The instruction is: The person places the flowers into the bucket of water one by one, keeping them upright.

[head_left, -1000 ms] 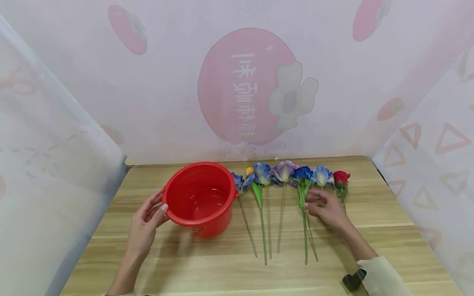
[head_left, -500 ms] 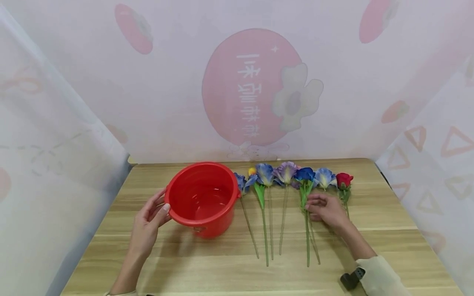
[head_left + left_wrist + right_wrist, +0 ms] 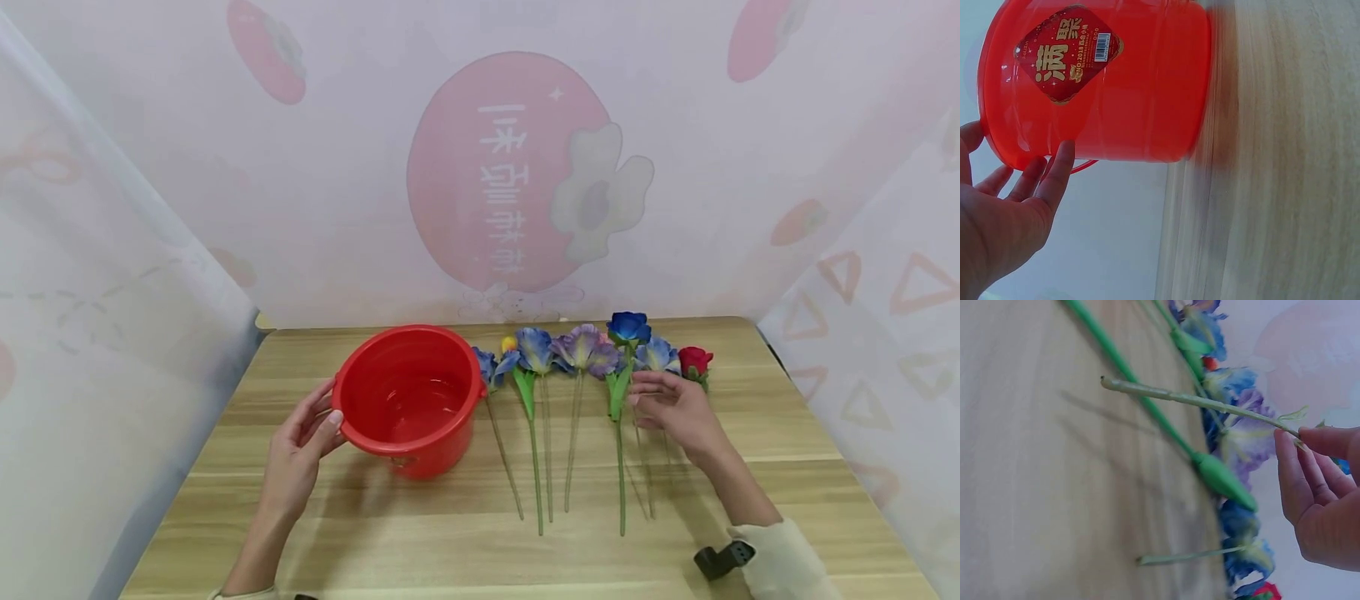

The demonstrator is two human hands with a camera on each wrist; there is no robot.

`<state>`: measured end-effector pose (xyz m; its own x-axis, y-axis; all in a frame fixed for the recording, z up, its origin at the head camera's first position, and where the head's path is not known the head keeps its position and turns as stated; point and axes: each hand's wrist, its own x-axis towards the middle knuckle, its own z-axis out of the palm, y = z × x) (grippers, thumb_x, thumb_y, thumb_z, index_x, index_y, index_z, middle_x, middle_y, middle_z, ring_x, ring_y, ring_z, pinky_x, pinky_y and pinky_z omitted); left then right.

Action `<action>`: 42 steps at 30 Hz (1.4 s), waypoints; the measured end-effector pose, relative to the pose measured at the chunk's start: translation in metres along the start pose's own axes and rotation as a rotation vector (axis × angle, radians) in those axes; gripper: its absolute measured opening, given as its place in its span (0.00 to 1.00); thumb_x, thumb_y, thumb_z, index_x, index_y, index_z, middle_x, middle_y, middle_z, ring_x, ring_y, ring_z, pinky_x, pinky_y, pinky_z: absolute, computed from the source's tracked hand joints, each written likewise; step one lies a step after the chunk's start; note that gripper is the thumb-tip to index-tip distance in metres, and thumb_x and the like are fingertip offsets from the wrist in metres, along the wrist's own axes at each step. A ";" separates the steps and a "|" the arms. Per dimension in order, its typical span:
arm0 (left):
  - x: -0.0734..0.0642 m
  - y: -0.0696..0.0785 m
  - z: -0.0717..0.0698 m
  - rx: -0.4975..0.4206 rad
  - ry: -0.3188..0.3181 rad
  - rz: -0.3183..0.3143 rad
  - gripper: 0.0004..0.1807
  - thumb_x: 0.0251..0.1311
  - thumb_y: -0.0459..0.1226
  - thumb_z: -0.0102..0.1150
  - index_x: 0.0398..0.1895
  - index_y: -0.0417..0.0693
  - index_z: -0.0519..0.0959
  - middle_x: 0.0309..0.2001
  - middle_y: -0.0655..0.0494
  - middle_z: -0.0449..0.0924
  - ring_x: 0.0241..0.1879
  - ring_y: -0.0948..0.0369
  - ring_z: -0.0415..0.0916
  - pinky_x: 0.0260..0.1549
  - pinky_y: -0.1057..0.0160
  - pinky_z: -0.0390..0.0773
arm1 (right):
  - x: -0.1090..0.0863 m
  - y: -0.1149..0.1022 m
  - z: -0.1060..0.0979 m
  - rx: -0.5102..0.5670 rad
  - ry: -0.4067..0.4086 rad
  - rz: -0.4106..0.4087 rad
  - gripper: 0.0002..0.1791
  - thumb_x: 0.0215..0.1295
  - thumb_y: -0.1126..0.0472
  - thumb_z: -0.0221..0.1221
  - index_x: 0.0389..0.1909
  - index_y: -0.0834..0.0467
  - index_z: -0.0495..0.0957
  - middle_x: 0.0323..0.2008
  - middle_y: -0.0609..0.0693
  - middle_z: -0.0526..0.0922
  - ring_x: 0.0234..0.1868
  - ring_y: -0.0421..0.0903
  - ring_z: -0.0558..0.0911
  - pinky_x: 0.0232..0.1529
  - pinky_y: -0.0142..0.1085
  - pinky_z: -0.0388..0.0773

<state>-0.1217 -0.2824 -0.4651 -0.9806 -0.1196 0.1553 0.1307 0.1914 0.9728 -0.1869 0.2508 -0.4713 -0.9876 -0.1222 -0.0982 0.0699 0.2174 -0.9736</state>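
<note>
My left hand (image 3: pixel 295 450) holds a red plastic bucket (image 3: pixel 438 454) by its left rim, thumb on the edge and fingers against the outer wall. The bucket stands on the table; in the left wrist view a dark red label (image 3: pixel 1069 53) shows on its side. Between thumb and fingertips, my right hand (image 3: pixel 684 419) pinches the stem (image 3: pixel 1197 401) of an artificial blue rose (image 3: pixel 628 327). That stem is raised off the table, its lower end hanging free. Under it lie a green-leaved stem (image 3: pixel 1166 422) and a pale blue iris (image 3: pixel 657 354).
To the right of the bucket, artificial flowers lie in a row on the wooden table (image 3: pixel 420 550): blue irises (image 3: pixel 536 350), a purple iris (image 3: pixel 581 346), a yellow bud (image 3: pixel 509 343) and a red rose (image 3: pixel 695 360). A printed cloth wall (image 3: pixel 345 167) stands behind.
My right hand has lifted the blue rose off the table, raising it slightly and moving it to the right. The left hand and the bucket have stayed in place.
</note>
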 end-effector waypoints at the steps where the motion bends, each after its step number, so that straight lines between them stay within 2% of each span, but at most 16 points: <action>1: 0.000 0.000 0.000 0.001 0.000 0.000 0.31 0.80 0.39 0.58 0.82 0.48 0.66 0.65 0.56 0.79 0.58 0.68 0.85 0.48 0.69 0.89 | -0.001 -0.002 0.000 -0.002 0.003 -0.011 0.31 0.77 0.62 0.64 0.74 0.70 0.69 0.53 0.49 0.87 0.51 0.37 0.89 0.47 0.37 0.91; 7: 0.000 0.000 0.001 0.007 -0.002 -0.004 0.31 0.80 0.39 0.58 0.82 0.49 0.66 0.65 0.57 0.79 0.58 0.69 0.85 0.48 0.70 0.89 | -0.002 -0.019 0.004 -0.013 0.018 -0.059 0.30 0.78 0.60 0.64 0.74 0.68 0.70 0.48 0.37 0.87 0.53 0.36 0.89 0.48 0.36 0.91; 14: 0.000 0.000 0.001 -0.003 0.004 -0.012 0.31 0.80 0.39 0.58 0.82 0.48 0.66 0.65 0.58 0.79 0.59 0.68 0.85 0.48 0.69 0.89 | -0.001 -0.042 0.015 0.004 0.023 -0.099 0.29 0.77 0.61 0.65 0.73 0.67 0.71 0.52 0.42 0.86 0.51 0.35 0.89 0.49 0.38 0.91; 20: 0.002 -0.002 0.003 -0.005 0.019 0.002 0.30 0.80 0.38 0.58 0.82 0.48 0.67 0.65 0.59 0.79 0.59 0.67 0.84 0.48 0.70 0.88 | 0.000 -0.058 0.024 0.063 0.032 -0.128 0.28 0.77 0.62 0.65 0.73 0.67 0.71 0.51 0.42 0.85 0.51 0.35 0.89 0.50 0.41 0.92; 29: 0.004 -0.006 0.011 -0.050 0.059 0.096 0.27 0.80 0.32 0.55 0.79 0.40 0.69 0.63 0.59 0.81 0.58 0.65 0.84 0.49 0.72 0.88 | 0.006 -0.073 0.047 0.127 0.004 -0.174 0.28 0.75 0.67 0.65 0.72 0.66 0.73 0.52 0.46 0.86 0.52 0.40 0.90 0.48 0.36 0.91; 31: 0.004 -0.008 0.012 -0.052 0.064 0.107 0.27 0.80 0.32 0.54 0.78 0.40 0.69 0.63 0.59 0.81 0.58 0.65 0.83 0.48 0.73 0.87 | 0.008 -0.078 0.053 0.137 -0.004 -0.181 0.28 0.75 0.67 0.65 0.72 0.66 0.73 0.54 0.49 0.86 0.52 0.41 0.89 0.48 0.37 0.92; 42: 0.003 -0.011 0.013 -0.034 0.112 0.063 0.27 0.80 0.34 0.55 0.79 0.46 0.70 0.65 0.64 0.81 0.59 0.65 0.83 0.49 0.73 0.87 | 0.022 -0.106 0.086 0.173 -0.049 -0.206 0.25 0.74 0.69 0.65 0.69 0.64 0.75 0.55 0.60 0.84 0.47 0.40 0.89 0.48 0.43 0.92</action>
<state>-0.1282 -0.2722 -0.4779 -0.9481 -0.2166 0.2327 0.1983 0.1692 0.9654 -0.2035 0.1418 -0.3880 -0.9759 -0.1941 0.0994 -0.1042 0.0149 -0.9944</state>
